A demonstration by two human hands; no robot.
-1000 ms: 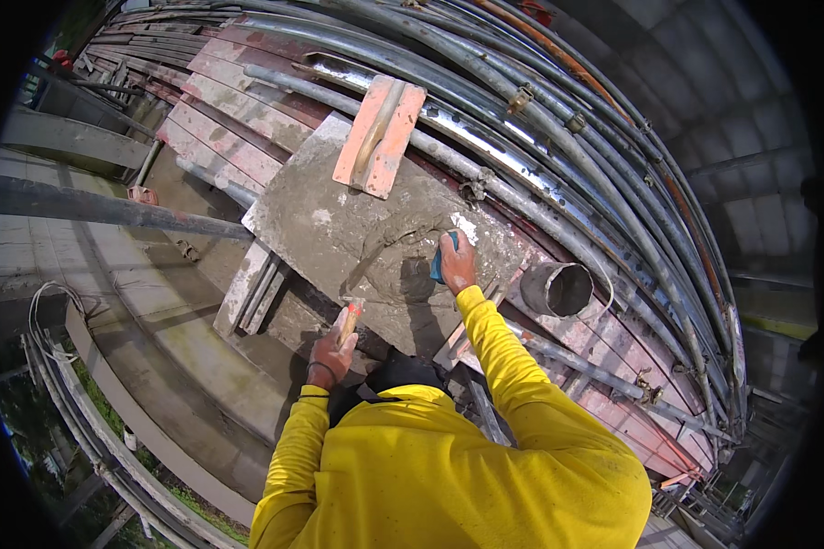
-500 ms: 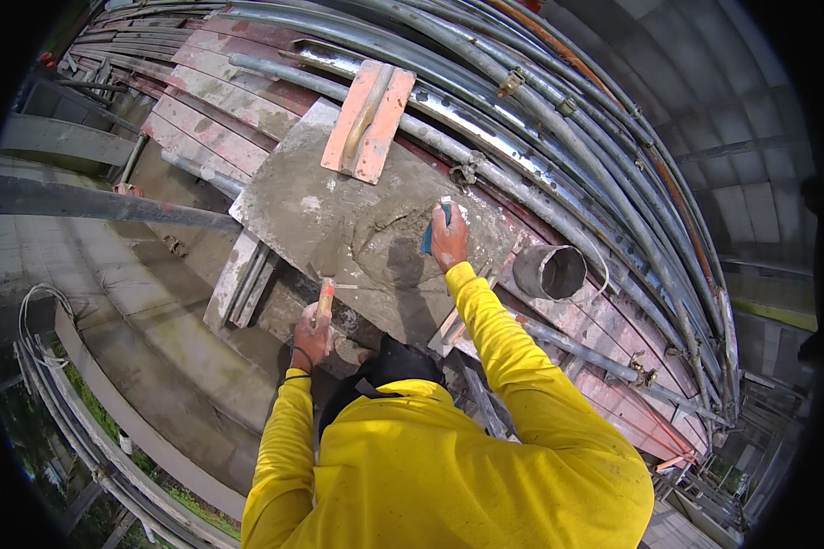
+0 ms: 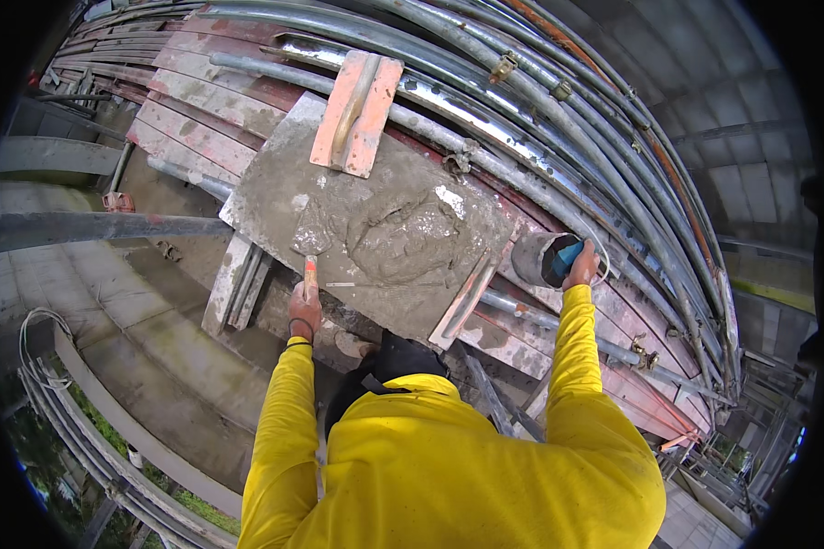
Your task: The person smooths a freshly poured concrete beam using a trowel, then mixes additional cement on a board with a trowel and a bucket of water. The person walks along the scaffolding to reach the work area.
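My left hand grips the wooden, red-marked handle of a trowel, whose blade lies on the mortar-smeared board. My right hand holds a blue pad at the mouth of a dull metal bucket, partly down inside it. A mound of wet grey mortar lies mid-board, right of the trowel. A pink-faced float with a long handle rests at the board's far edge.
Long metal pipes with clamps run behind and right of the board. Weathered pink planks lie beneath them. A horizontal bar crosses the concrete ledge on my left, where coiled cable and more poles lie.
My right hand, with the blue pad, has moved right from the mortar to the bucket. My left hand and trowel have shifted up and left, the blade now resting on the board's left part.
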